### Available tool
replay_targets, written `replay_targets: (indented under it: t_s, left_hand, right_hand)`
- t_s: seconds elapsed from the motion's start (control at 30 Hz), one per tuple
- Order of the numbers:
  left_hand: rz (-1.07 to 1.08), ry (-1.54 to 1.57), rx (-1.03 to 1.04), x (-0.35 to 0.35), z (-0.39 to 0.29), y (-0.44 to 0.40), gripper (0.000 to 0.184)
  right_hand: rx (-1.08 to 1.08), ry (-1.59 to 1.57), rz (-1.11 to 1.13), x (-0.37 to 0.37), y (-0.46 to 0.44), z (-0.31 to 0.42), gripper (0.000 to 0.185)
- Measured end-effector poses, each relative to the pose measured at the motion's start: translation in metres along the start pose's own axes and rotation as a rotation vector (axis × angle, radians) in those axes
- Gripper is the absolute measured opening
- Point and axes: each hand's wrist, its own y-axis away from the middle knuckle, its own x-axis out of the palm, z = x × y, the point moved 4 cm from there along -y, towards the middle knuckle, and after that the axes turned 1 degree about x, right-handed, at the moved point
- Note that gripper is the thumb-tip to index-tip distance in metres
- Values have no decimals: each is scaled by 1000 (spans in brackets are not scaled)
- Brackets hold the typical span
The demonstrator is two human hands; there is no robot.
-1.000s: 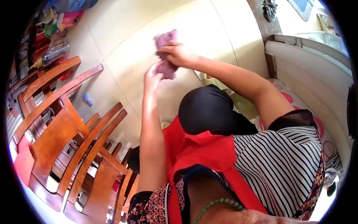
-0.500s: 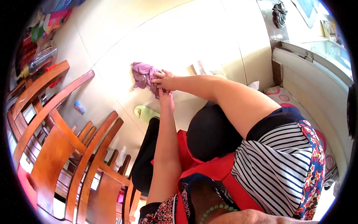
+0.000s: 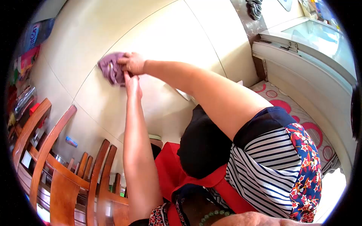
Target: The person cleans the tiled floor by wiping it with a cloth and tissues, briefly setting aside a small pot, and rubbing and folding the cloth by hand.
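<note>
A bunched purple cloth [image 3: 109,67] lies on the pale tiled floor [image 3: 177,34], slightly blurred by motion. My right hand [image 3: 133,63] presses over its right side, fingers curled onto the fabric. Just below, my left hand [image 3: 133,86] reaches in from the near side and grips the cloth's lower right edge; its fingertips are partly hidden. The two hands are close together at the cloth.
Wooden chairs [image 3: 66,192] crowd the lower left, with a small blue packet [image 3: 71,141] on the floor behind them. Bags [image 3: 39,34] stand at upper left. To the right are a white-framed glass panel [image 3: 309,34] and a patterned mat [image 3: 281,101].
Both hands and the purple cloth have moved left and a little up in the view, across the floor. The view has shifted too, and the green slipper is now mostly hidden.
</note>
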Motion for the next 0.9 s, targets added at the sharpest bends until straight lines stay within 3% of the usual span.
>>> replay_targets:
  t_s: [0.13, 0.3, 0.37, 0.47, 0.57, 0.67, 0.77, 0.9]
  left_hand:
    - [192, -270, 52, 74, -44, -4, 80]
    - [484, -509, 150, 174, -39, -15, 81]
    - [628, -589, 258, 220, -25, -12, 80]
    - [761, -766, 552, 273, 8, 11, 75]
    - [870, -1073, 519, 295, 26, 58, 76]
    - [991, -1248, 488, 298, 46, 98, 74]
    - [1124, -1220, 542, 292, 62, 118, 68]
    - [1140, -1240, 487, 283, 80, 123, 64]
  right_hand:
    - [197, 37, -194, -45, 29, -76, 24]
    - [391, 243, -227, -103, 126, -156, 36]
    - [582, 196, -258, -135, 182, -166, 40]
    - [765, 180, -278, -165, 252, -158, 42]
    - [892, 147, -438, -154, 318, -146, 45]
    - [1143, 76, -433, -137, 372, -110, 41]
    - [1303, -17, -322, -134, 401, -76, 41]
    - [1303, -60, -326, -129, 405, -70, 39]
